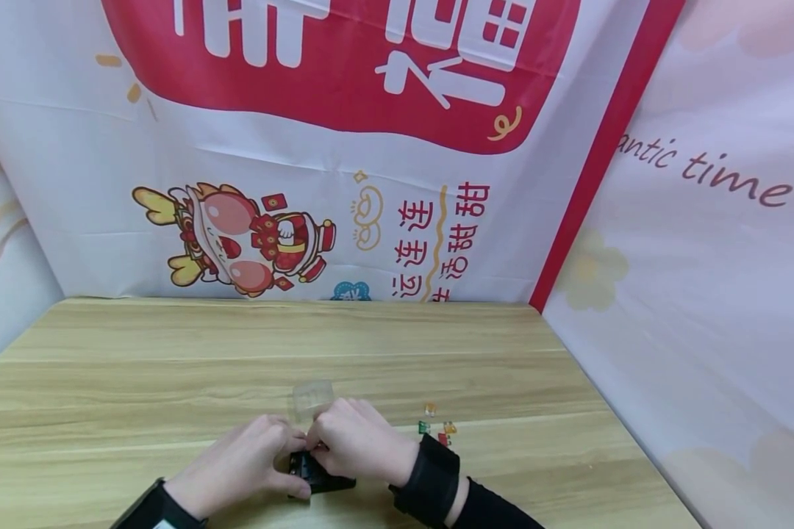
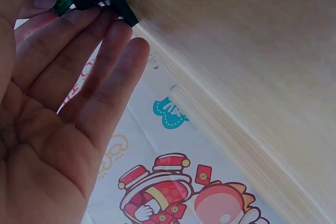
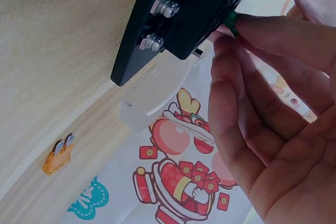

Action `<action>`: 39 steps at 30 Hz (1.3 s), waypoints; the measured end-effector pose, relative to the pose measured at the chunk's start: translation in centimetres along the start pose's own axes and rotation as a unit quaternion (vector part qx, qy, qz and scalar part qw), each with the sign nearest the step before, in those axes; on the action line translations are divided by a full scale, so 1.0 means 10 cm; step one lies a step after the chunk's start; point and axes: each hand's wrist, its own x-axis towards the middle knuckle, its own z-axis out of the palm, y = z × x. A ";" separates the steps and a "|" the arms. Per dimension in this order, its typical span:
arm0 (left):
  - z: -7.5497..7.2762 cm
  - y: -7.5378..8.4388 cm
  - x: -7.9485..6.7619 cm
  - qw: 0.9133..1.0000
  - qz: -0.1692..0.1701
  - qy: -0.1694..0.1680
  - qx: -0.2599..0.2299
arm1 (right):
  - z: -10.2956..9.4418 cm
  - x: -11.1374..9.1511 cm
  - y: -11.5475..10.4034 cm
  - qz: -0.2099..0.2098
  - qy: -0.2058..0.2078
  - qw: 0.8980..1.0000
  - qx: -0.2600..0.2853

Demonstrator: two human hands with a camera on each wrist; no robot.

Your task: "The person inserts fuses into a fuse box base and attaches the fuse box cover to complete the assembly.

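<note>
- Currently, a black terminal block (image 1: 320, 476) is positioned at the near part of the wooden table (image 1: 172, 367), between the left hand (image 1: 254, 455) and the right hand (image 1: 357, 441). Whether its base is seated flat cannot be told.
- The block is clamped by the left hand: the thumb is placed at the near corner, and the fingers are laid against the far side.
- A green piece (image 3: 230, 22) is pinched between the thumb and fingers of the right hand.
- The green piece is held at the side of the block. Its depth of insertion, if any, cannot be told, as the contact area is covered by the fingers.
- Metal screw terminals (image 3: 167, 8) are arranged in a row along the block.
- A clear plastic cover (image 1: 312, 397) is located on the table, just beyond the hands.
- 4 small loose parts are grouped on the table near the right wrist: 1 orange fuse (image 1: 430, 409) at the far end, 1 green part (image 1: 424, 427), 1 other orange part (image 1: 449, 427) and 1 red part (image 1: 444, 438). On the orange fuse, 2 metal prongs are exposed.
- A black wristband (image 1: 426, 477) is worn on the right wrist.
- A printed backdrop (image 1: 437, 165) is hung behind the table.
</note>
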 end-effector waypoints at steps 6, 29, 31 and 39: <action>-0.01 -0.01 0.00 1.000 0.002 -0.005 0.000 | -0.02 0.00 0.00 0.011 -0.004 1.000 0.012; -0.04 0.02 0.01 1.000 0.005 -0.018 0.025 | -0.01 0.02 -0.03 0.022 -0.021 0.999 -0.010; -0.04 0.02 0.01 1.000 0.001 -0.019 0.023 | 0.00 0.01 -0.03 0.024 -0.021 0.999 -0.009; -0.05 0.02 0.01 1.000 -0.004 -0.022 0.020 | 0.00 0.01 -0.03 0.022 -0.016 1.000 -0.011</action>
